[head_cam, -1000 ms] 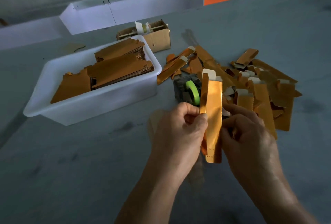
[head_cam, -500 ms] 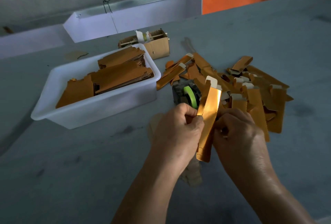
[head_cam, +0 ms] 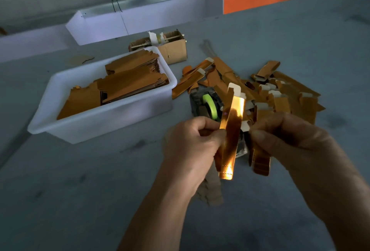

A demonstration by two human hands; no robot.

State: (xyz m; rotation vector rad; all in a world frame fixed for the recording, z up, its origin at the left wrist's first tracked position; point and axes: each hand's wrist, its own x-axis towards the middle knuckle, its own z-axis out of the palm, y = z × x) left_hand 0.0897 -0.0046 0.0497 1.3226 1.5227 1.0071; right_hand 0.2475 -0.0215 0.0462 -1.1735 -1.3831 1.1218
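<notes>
Head view: the left hand (head_cam: 192,142) pinches a carton (head_cam: 232,130), a long, narrow sleeve of glossy gold foil card with a white tuck flap on top, held nearly upright above the table (head_cam: 80,190) between both hands. The right hand (head_cam: 290,140) curls round a second carton (head_cam: 260,162), whose gold end hangs below it. Just behind, partly hidden by the carton, sits a dark dispenser (head_cam: 208,104) with a green roll. A loose pile (head_cam: 280,100) of similar cartons lies to the right. Matte brown blanks (head_cam: 128,84) are stacked flat in a white plastic tub (head_cam: 100,126) on the left, with a cardboard box (head_cam: 174,50) beyond.
</notes>
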